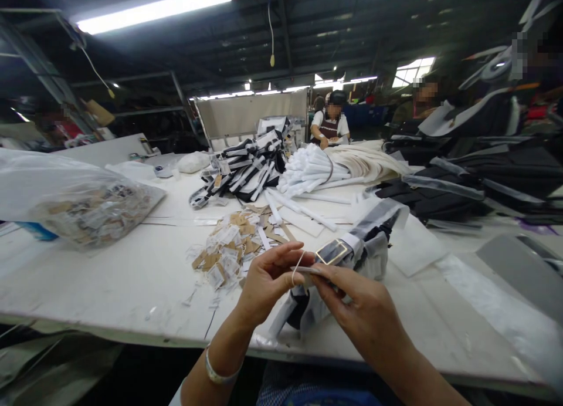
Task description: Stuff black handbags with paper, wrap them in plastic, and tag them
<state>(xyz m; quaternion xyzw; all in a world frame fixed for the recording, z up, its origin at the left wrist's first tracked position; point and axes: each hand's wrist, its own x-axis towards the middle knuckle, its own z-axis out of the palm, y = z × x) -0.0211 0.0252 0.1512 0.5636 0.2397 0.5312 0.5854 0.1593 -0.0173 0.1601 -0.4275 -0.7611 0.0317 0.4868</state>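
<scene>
White worktable [109,277]; fingers of left hand [266,280] and right hand [363,309] tight on one small tag [308,270]

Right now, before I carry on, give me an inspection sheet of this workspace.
Surface: white table, small scraps near the front edge.
Job's things: tag with string, held over a strap with a buckle.
Clutter: pile of tags; plastic bag of tags; bundled straps; white rolls; black garments.
Hands: left hand pinches the string; right hand holds the tag.
Cables: cord hanging from the ceiling.
Surroundings: person working at the far end; strip light.
</scene>
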